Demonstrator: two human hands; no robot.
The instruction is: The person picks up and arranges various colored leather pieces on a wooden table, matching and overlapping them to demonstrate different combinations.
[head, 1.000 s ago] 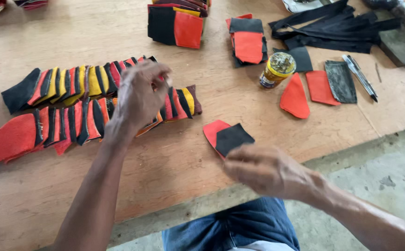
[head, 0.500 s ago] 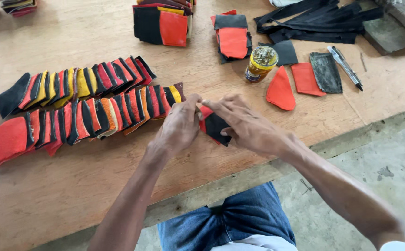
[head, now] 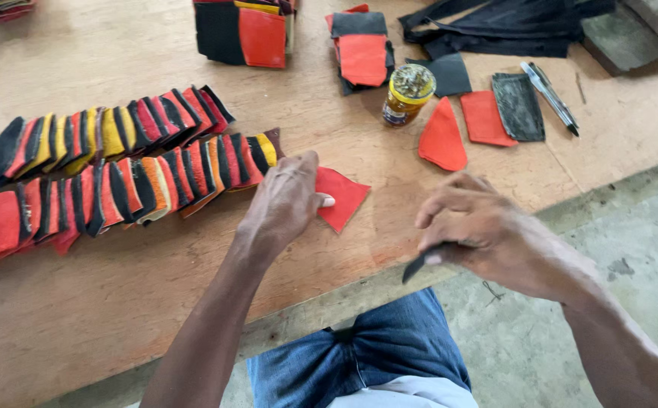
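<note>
Separated now, left hand (head: 284, 204) presses red piece (head: 342, 198); right hand (head: 480, 230) pinches black piece (head: 420, 264).

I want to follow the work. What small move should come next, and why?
Probably lay the black piece from the right hand onto the red piece that the left hand presses flat on the table; the two pieces are apart.
</note>
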